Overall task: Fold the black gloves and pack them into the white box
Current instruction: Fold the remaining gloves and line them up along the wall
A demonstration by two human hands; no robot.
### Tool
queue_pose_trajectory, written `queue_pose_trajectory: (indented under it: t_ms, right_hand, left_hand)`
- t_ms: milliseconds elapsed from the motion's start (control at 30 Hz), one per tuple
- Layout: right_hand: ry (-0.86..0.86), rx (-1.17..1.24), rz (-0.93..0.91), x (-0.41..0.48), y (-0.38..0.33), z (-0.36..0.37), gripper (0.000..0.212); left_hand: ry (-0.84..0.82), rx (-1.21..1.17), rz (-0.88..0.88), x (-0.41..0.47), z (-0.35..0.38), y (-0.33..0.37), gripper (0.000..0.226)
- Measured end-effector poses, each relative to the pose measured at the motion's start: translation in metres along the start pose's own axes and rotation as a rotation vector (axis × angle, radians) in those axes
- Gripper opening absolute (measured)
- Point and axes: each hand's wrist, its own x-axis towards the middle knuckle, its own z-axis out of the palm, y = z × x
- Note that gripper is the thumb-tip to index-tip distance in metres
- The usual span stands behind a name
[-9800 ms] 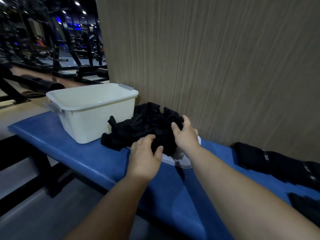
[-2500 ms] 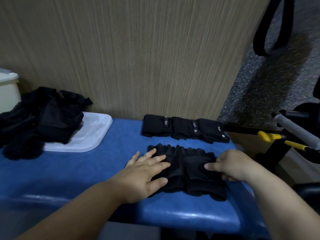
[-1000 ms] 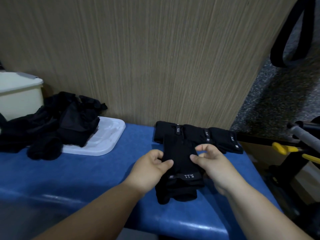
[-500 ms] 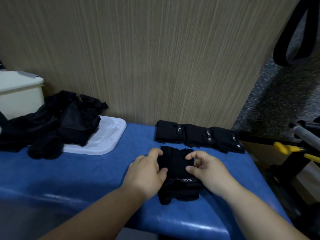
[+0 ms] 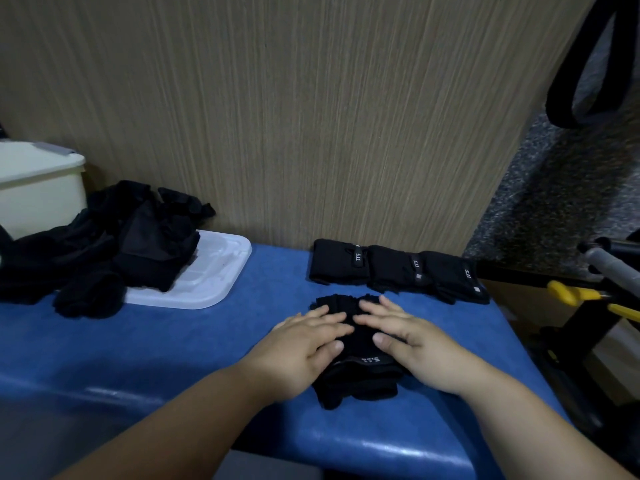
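A folded black glove pair (image 5: 356, 375) lies on the blue bench near its front edge. My left hand (image 5: 304, 348) and my right hand (image 5: 412, 344) press flat on top of it, fingers straight and pointing inward. Behind it, a row of three folded black gloves (image 5: 398, 270) lies against the wall. A heap of unfolded black gloves (image 5: 104, 244) sits at the left, partly on a white lid (image 5: 214, 275). The white box (image 5: 38, 188) stands at the far left edge, partly cut off.
The blue padded bench (image 5: 173, 348) ends at the right, past the folded row. A wood-grain wall (image 5: 311, 116) runs right behind it. Gym equipment with yellow parts (image 5: 581, 296) stands to the right, and a black strap (image 5: 588, 64) hangs at the upper right.
Both hands have let go of the glove's edges and flattened on top of the folded pair, which has settled on the bench.
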Motion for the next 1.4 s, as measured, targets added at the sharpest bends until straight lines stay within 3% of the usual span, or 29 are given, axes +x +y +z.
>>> queue_pose_trajectory:
  t_ms: [467, 800, 1033, 1167, 1267, 1400]
  right_hand:
    - [-0.279, -0.249, 0.090, -0.012, 0.013, -0.019, 0.054]
    - [0.023, -0.229, 0.013, -0.022, 0.008, -0.024, 0.057]
    - [-0.082, -0.184, 0.012, -0.021, 0.001, -0.016, 0.069]
    - [-0.106, -0.151, 0.027, -0.021, -0.001, -0.015, 0.073]
    - [-0.107, -0.140, 0.022, -0.021, -0.001, -0.014, 0.070]
    - [-0.034, -0.113, 0.002, -0.016, -0.005, -0.004, 0.067]
  left_hand:
    - [-0.083, 0.146, -0.013, -0.009, -0.009, -0.010, 0.049]
    - [0.065, -0.122, 0.072, -0.022, -0.024, -0.016, 0.073]
    - [0.013, -0.151, 0.085, -0.014, -0.012, -0.011, 0.069]
    - [0.040, -0.129, 0.094, -0.010, -0.009, -0.014, 0.059]
    - [0.122, -0.130, 0.071, -0.009, -0.007, -0.009, 0.032]
    - [0.188, -0.308, -0.057, -0.006, -0.006, -0.008, 0.011]
